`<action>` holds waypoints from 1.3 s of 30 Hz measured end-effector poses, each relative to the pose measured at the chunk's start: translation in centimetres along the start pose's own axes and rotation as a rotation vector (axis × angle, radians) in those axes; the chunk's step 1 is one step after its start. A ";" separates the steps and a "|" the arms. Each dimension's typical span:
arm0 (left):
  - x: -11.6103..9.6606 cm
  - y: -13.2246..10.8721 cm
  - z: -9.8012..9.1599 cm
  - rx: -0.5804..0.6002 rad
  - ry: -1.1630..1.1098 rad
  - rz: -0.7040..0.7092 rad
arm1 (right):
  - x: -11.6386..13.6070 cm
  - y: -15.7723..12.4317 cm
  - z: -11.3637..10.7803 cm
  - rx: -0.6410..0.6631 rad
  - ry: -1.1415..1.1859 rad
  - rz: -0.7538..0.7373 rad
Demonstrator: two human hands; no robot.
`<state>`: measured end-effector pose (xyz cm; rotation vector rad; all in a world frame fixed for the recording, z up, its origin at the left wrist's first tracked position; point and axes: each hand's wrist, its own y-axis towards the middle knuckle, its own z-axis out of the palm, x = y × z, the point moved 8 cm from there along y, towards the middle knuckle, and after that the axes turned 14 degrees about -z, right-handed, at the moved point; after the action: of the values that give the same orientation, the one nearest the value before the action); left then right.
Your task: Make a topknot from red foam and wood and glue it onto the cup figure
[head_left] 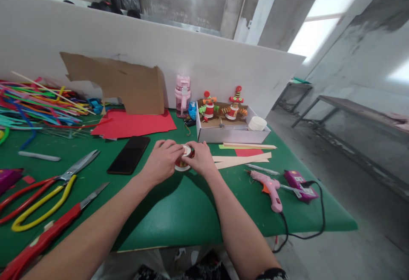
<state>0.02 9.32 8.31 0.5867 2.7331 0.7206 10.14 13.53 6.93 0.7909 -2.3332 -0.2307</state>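
Between my two hands, over the middle of the green table, is a small red-and-white paper cup (pixel 182 166), turned with its wide white rim down. My left hand (pixel 163 157) curls its fingers around the cup's left side and top. On the other side my right hand (pixel 200 157) grips it with thumb and fingers. A pale disc, the cup's base, shows between the fingertips; the fingers hide much of the rest. Left of my hands lies a black phone (pixel 128 155). Pale wooden strips (pixel 244 159) lie just right of my right hand.
A pink glue gun (pixel 268 186) with a black cord lies at right. Scissors (pixel 68 175) and a red-handled knife (pixel 64 222) lie at left. Behind are red paper (pixel 137 123), a pink bottle (pixel 183 97), a white box (pixel 231 134) with two cup figures, and colourful pipe cleaners (pixel 41 105).
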 end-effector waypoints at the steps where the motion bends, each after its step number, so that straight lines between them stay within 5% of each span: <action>1: 0.0 0.0 0.0 0.000 -0.001 0.000 | 0.0 0.0 0.0 0.000 0.000 0.001; 18: 0.8 -0.4 -0.5 -0.072 -0.058 -0.042 | -0.1 0.0 0.0 -0.009 -0.004 0.004; 29: 7.3 -0.6 -4.0 -0.306 -0.058 -0.290 | -0.9 -0.8 -1.3 -0.016 0.072 0.017; 39: 8.8 -0.3 -3.1 -0.247 -0.088 -0.386 | -1.0 -0.7 -0.6 -0.006 -0.039 0.004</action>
<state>-8.97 11.70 9.55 0.0326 2.5128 0.8845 11.46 13.63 6.59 0.7852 -2.3690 -0.2528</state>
